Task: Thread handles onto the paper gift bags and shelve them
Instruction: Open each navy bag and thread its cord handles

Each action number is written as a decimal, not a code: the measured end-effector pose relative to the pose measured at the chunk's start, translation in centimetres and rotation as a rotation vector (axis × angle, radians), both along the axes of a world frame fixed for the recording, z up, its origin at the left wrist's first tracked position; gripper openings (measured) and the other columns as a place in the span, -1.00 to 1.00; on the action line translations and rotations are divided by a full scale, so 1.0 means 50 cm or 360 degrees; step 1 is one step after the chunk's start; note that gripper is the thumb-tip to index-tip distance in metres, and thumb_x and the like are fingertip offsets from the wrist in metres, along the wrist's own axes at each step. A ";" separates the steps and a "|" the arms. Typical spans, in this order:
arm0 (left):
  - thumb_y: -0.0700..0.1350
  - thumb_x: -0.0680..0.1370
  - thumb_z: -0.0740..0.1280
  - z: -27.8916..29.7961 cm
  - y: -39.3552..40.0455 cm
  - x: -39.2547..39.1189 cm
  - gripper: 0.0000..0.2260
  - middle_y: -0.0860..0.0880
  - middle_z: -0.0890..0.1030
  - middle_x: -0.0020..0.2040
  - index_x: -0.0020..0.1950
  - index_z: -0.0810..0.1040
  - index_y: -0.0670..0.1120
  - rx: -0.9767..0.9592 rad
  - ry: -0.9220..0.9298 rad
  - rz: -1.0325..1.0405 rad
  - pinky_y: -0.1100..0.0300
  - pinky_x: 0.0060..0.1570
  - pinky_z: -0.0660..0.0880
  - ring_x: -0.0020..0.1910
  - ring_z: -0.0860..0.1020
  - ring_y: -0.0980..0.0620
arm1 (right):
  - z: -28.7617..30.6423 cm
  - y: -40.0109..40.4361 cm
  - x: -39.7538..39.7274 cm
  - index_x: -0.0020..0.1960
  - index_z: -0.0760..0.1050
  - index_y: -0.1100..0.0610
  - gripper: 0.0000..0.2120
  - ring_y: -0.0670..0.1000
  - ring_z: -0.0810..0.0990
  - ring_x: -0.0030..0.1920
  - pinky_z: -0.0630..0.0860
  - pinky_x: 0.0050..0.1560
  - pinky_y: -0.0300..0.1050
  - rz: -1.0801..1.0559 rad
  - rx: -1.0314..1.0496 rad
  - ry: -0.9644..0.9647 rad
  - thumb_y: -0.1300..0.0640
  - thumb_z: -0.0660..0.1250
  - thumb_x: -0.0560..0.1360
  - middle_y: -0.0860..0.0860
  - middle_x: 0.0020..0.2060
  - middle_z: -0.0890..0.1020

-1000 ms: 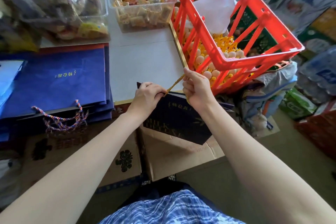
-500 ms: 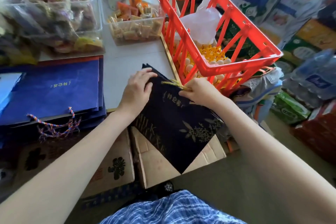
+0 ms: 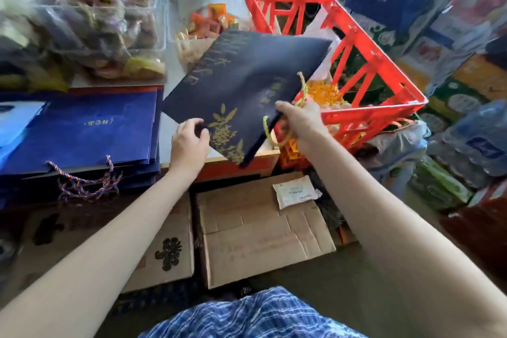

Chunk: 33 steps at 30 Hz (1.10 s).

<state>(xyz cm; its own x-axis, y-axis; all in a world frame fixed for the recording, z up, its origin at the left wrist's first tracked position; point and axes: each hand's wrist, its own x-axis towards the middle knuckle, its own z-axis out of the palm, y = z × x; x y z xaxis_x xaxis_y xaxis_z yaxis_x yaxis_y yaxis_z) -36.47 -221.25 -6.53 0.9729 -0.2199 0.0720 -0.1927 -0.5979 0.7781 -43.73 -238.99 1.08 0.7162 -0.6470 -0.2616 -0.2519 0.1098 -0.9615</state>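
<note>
Cluttered stock filled the frame: boxes and packaged goods along the right edge, and a white bench (image 3: 189, 63) across the upper centre.

On the bench, two clear bins were visible. One bin (image 3: 82, 19) at upper left held wrapped snacks; the second bin (image 3: 192, 22) at upper centre held orange and yellow packets. One red crate (image 3: 356, 63) sat tilted at upper right, with yellow and pale items in its bottom and one white plastic bag (image 3: 321, 33) inside.

At centre left, one stack of blue gift bags (image 3: 82, 129) lay flat on the bench. The number of bags in the stack could not be told. One multicoloured twisted cord (image 3: 82, 181) hung off its near edge.

One dark navy gift bag (image 3: 241, 82) with gold print was held flat and tilted above the bench at frame centre. One yellow cord handle (image 3: 301, 90) was attached near its right edge; a second yellow loop (image 3: 269, 132) showed at its lower edge, beside the right hand.

Left hand (image 3: 189, 143): fingers curled, pinching the lower left edge of the navy bag. Right hand (image 3: 301, 121): gripping the bag's lower right edge near the yellow cord.

Below the bench, two cardboard boxes (image 3: 260, 230) sat side by side on the floor. One white packet (image 3: 295, 191) lay on the right-hand box. Blue checked cloth (image 3: 255, 315) showed at the bottom centre.
</note>
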 end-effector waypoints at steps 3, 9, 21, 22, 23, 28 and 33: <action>-0.05 0.57 0.26 -0.056 0.017 -0.017 -0.61 -0.21 0.41 0.28 0.35 0.36 -0.16 -0.0016 0.0498 0.0224 0.09 0.23 0.32 0.25 0.40 -0.17 | -0.141 0.066 -0.026 -0.08 0.42 0.13 -0.88 -0.07 0.53 -0.38 0.47 -0.21 -0.16 0.0468 0.0381 0.0638 0.09 0.32 0.52 0.03 -0.28 0.51; 0.03 0.52 0.34 -0.138 0.073 -0.029 -0.41 -0.23 0.27 0.39 0.46 0.20 -0.10 0.0160 0.0930 0.0444 0.04 0.32 0.30 0.31 0.36 -0.20 | -0.270 0.007 -0.031 0.29 0.35 0.29 -0.36 0.24 0.40 0.26 0.35 0.26 0.08 0.0352 -0.0645 0.1025 -0.12 0.40 0.41 0.21 0.23 0.47; -0.04 0.53 0.34 -0.198 0.020 0.008 -0.45 -0.21 0.23 0.41 0.45 0.20 -0.10 0.0804 0.0827 0.0278 0.05 0.26 0.27 0.36 0.23 -0.23 | -0.377 -0.027 0.035 0.46 0.06 0.27 -0.17 0.29 0.22 0.32 0.19 0.33 0.06 0.0702 -0.0969 0.1198 -0.02 0.45 0.42 0.25 0.35 0.23; -0.05 0.53 0.33 -0.204 0.015 0.008 -0.49 -0.20 0.23 0.40 0.42 0.25 -0.10 0.0841 0.0781 0.0258 0.08 0.25 0.26 0.34 0.24 -0.22 | -0.385 -0.030 0.035 0.47 0.07 0.26 -0.18 0.29 0.22 0.32 0.21 0.32 0.06 0.0696 -0.1004 0.1151 0.00 0.44 0.42 0.25 0.34 0.24; -0.07 0.53 0.33 -0.210 0.011 0.010 -0.53 -0.19 0.23 0.40 0.40 0.28 -0.10 0.0847 0.0735 0.0245 0.11 0.22 0.25 0.32 0.24 -0.22 | -0.392 -0.035 0.035 0.46 0.09 0.25 -0.20 0.28 0.22 0.31 0.24 0.30 0.06 0.0678 -0.1048 0.1101 0.00 0.44 0.42 0.25 0.32 0.26; -0.07 0.51 0.36 -0.221 0.004 0.040 -0.59 -0.10 0.25 0.39 0.34 0.39 -0.04 0.0737 0.0588 0.0196 0.22 0.13 0.21 0.33 0.26 -0.16 | -0.411 -0.051 0.048 0.41 0.19 0.25 -0.22 0.29 0.32 0.23 0.33 0.23 0.06 0.0560 -0.1135 0.0980 -0.01 0.49 0.36 0.26 0.25 0.31; -0.06 0.52 0.34 -0.221 0.032 0.078 -0.56 -0.17 0.24 0.45 0.39 0.38 -0.01 0.0720 0.0507 -0.0307 0.15 0.37 0.09 0.44 0.20 -0.13 | -0.402 -0.030 0.059 0.28 0.33 0.24 -0.41 0.26 0.33 0.23 0.36 0.15 0.12 0.0392 -0.1346 0.1045 -0.08 0.41 0.42 0.22 0.25 0.33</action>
